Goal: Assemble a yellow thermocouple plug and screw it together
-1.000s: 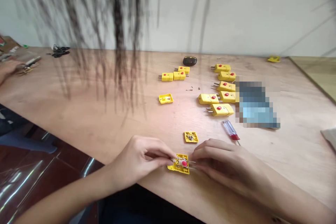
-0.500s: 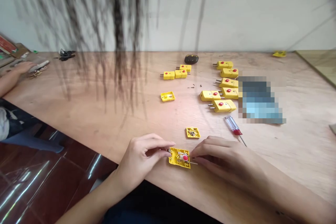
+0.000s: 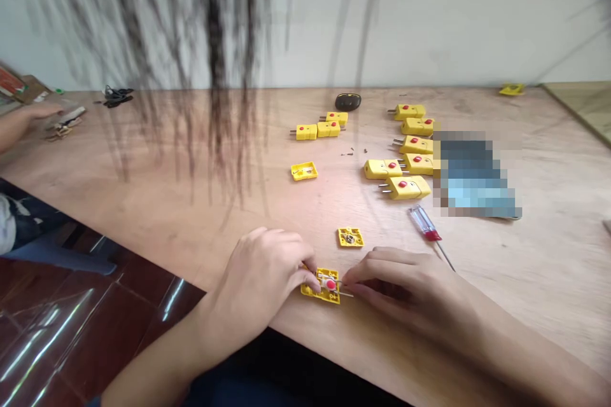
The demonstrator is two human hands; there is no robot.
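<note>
In the head view, an open, roughly rectangular yellow plastic plug shell with a round red button (image 3: 329,296) lies on the pale wooden table (image 3: 229,222), between the two bare hands. Its long axis runs from about 9 o'clock to between 3 and 4 o'clock, the slim silver metal prongs (image 3: 347,295) pointing toward the right hand (image 3: 401,280).

The left hand (image 3: 267,276) sits at the shell's 9 o'clock and is the nearer, its thumb reaching over that end. Thumb and forefinger are bent to a narrow gap; whether they grip a small part or only steady the shell, I cannot tell. At 3 o'clock the right hand has its thumb and fingertips drawn together, apparently pinching the upper prong while the lower one shows free.

From the shell, a small square yellow plastic cover with a metal piece inside (image 3: 351,238) lies near at 1 o'clock. A screwdriver with a clear and red plastic handle (image 3: 424,222) lies farther off at 2 o'clock, and a shallow rectangular yellow plastic cover (image 3: 304,172) well apart at nearly 12 o'clock.

No brand, label or writing can be read on any of these; the blue-grey flat object (image 3: 477,172) at 2 o'clock is pixelated.
</note>
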